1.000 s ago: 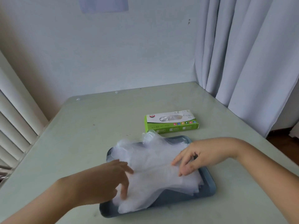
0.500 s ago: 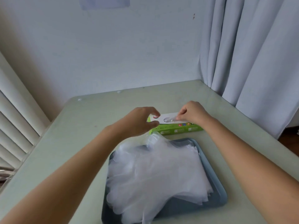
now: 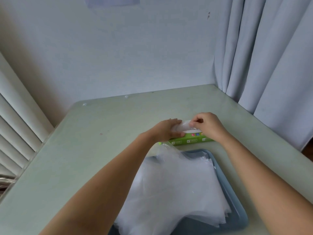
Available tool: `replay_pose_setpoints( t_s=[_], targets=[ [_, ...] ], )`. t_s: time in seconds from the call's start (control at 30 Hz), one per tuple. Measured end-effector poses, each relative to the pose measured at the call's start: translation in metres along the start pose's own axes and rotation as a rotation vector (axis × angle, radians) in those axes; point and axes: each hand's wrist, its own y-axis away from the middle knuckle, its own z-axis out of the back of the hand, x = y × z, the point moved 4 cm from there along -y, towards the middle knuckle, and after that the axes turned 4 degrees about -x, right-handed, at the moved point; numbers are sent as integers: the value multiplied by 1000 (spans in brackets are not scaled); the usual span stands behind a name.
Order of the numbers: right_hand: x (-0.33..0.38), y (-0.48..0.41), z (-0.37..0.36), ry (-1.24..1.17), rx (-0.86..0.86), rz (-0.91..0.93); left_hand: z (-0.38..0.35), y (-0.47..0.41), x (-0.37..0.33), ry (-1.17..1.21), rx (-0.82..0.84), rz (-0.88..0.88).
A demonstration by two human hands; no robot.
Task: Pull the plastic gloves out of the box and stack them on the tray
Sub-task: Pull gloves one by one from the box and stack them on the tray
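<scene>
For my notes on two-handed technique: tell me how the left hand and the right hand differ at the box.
The left hand grips the green box at its left end, fingers over the top and thumb on the front; the right hand pinches a clear glove at the top opening. The left hand's fingers lie along the box; the right hand's curl tightly together. Both work at the box, beyond the tray.

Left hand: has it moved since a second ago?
Yes. The left hand moved off the glove stack on the tray, forward onto the green box.
</scene>
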Motion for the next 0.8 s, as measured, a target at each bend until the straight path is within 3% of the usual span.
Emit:
replay_pose_setpoints(
  t_s=[0.3, 0.57, 0.7, 0.8],
  targets=[
    [30, -1, 12, -94, 22, 228, -4, -2, 8, 111, -11, -2],
    [21, -12, 55, -284, -295, 126, -5, -3, 9, 177, -50, -51],
    [42, -3, 97, -430, -294, 131, -1, -3, 6, 209, -33, -3],
    [59, 11, 113, -443, -273, 159, 10, -1, 6, 480, -217, 108]
  ],
)
